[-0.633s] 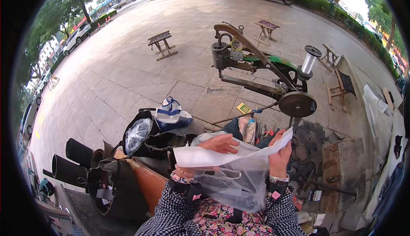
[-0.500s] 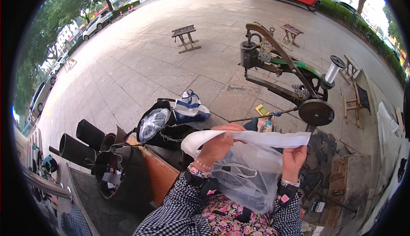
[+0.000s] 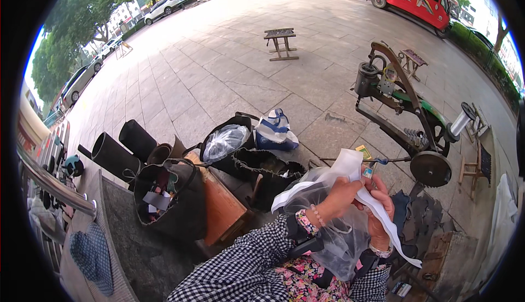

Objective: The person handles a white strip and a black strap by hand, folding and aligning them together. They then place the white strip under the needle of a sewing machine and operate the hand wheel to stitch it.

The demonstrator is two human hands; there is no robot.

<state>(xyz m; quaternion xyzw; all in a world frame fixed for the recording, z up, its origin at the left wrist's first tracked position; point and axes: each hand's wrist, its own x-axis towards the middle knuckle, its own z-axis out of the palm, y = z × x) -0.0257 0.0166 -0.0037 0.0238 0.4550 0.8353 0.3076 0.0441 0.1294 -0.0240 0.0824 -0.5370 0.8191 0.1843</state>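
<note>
Both my hands are on a long white band (image 3: 385, 222), and its tail hangs down past my right wrist. My left hand (image 3: 340, 195), with a beaded bracelet at the wrist, is closed on the band in a pinch. My right hand (image 3: 381, 206) curls around the band from the other side. A small teal-and-white piece (image 3: 368, 173) shows at the right fingertips; its kind is unclear. Sheer, see-through white material (image 3: 350, 236) hangs below my hands over my floral lap. Whether the band is joined to it is hidden by my hands.
A hand-cranked sewing machine (image 3: 402, 91) stands ahead right. Left of me are a dark bag of scraps (image 3: 169, 198), an orange-brown wooden board (image 3: 221, 206) and black rolled sheets (image 3: 112, 154). A blue-white bag (image 3: 276, 132) and folding stools (image 3: 281, 42) are farther out.
The band was stretched level between my separated hands; now they are close together and the band hangs folded. My view has turned left. The teal-and-white piece now shows at the right fingertips.
</note>
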